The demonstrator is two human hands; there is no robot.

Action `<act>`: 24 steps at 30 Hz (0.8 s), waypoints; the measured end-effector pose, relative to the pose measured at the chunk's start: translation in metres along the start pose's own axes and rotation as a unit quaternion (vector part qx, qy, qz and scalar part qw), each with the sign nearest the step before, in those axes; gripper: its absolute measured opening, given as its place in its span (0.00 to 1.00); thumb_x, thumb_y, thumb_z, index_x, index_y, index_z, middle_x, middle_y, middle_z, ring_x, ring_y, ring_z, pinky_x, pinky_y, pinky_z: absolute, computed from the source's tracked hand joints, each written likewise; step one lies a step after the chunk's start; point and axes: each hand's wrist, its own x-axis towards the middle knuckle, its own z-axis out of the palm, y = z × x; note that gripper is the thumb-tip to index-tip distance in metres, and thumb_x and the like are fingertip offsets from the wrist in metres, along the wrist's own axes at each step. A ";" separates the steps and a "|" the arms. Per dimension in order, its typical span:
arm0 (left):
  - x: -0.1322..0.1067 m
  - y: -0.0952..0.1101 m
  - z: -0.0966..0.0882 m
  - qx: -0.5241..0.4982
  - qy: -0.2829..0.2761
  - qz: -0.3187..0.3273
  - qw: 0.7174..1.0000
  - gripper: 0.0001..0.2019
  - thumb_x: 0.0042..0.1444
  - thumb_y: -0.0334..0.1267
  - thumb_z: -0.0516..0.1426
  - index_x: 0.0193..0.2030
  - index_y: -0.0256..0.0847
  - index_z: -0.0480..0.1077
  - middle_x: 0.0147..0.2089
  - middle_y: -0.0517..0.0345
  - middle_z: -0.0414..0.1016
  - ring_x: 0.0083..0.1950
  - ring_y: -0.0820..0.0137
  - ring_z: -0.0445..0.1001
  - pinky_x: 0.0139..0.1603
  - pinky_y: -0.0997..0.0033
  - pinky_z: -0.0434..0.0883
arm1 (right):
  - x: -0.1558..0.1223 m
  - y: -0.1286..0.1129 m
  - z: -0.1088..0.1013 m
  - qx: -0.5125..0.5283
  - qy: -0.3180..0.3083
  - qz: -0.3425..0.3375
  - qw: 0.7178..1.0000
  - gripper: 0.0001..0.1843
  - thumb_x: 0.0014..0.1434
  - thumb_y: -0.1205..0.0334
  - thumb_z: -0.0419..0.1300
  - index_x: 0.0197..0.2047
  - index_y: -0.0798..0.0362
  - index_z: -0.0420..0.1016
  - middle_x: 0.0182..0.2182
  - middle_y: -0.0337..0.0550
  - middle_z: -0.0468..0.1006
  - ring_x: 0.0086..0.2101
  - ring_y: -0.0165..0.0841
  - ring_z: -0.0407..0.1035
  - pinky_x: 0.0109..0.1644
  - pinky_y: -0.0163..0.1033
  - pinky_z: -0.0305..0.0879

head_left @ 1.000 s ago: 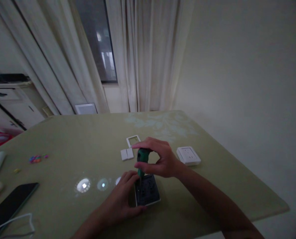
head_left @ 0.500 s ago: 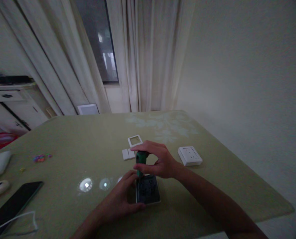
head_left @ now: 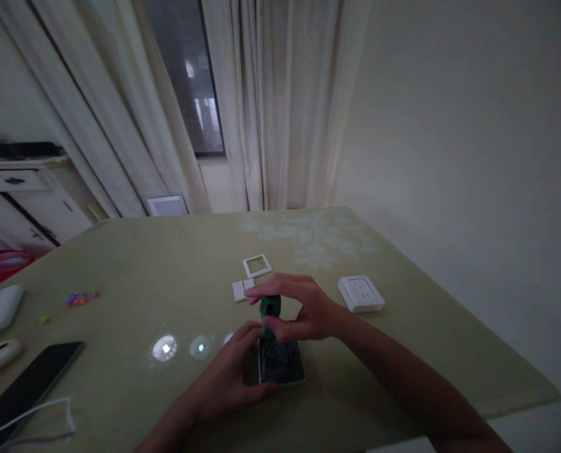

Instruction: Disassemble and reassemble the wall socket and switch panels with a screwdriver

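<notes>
Screwdriver (head_left: 271, 306), green, was gripped by the right hand (head_left: 317, 309) above a dark-faced plate (head_left: 281, 363), clasped edgewise by the left hand (head_left: 233, 371). Turning seemed in hand; steady downward pressure was judged needed.

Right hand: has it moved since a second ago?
Yes, the right hand sits lower in the view against the white square frame, whose corner it no longer covers.

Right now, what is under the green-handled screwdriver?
Under the green-handled screwdriver is a white-rimmed black switch panel, held by the left hand. The screwdriver's tip and the spot beneath it are covered from view.
</notes>
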 end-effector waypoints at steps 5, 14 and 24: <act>-0.001 -0.002 0.001 0.010 0.008 0.004 1.000 0.38 0.51 0.35 0.71 0.69 0.57 0.68 0.68 0.53 0.72 0.66 0.48 0.74 0.65 0.50 0.75 | 0.003 -0.002 -0.002 0.008 -0.029 -0.013 0.999 0.25 0.69 0.65 0.65 0.68 0.51 0.73 0.54 0.51 0.83 0.50 0.35 0.78 0.55 0.42 0.75; 0.001 0.004 0.000 0.028 0.013 0.013 0.999 0.35 0.51 0.35 0.71 0.65 0.55 0.70 0.64 0.53 0.75 0.60 0.51 0.77 0.59 0.53 0.78 | 0.006 -0.010 -0.003 0.010 -0.056 0.002 0.998 0.24 0.75 0.62 0.57 0.72 0.50 0.69 0.53 0.51 0.81 0.50 0.38 0.76 0.56 0.47 0.74; 0.001 0.003 0.000 0.032 0.014 0.024 0.999 0.32 0.52 0.33 0.71 0.63 0.54 0.70 0.57 0.55 0.78 0.52 0.56 0.78 0.55 0.56 0.78 | 0.006 -0.020 -0.001 -0.066 -0.056 -0.022 0.996 0.21 0.76 0.63 0.52 0.68 0.55 0.72 0.51 0.51 0.81 0.48 0.36 0.76 0.53 0.43 0.75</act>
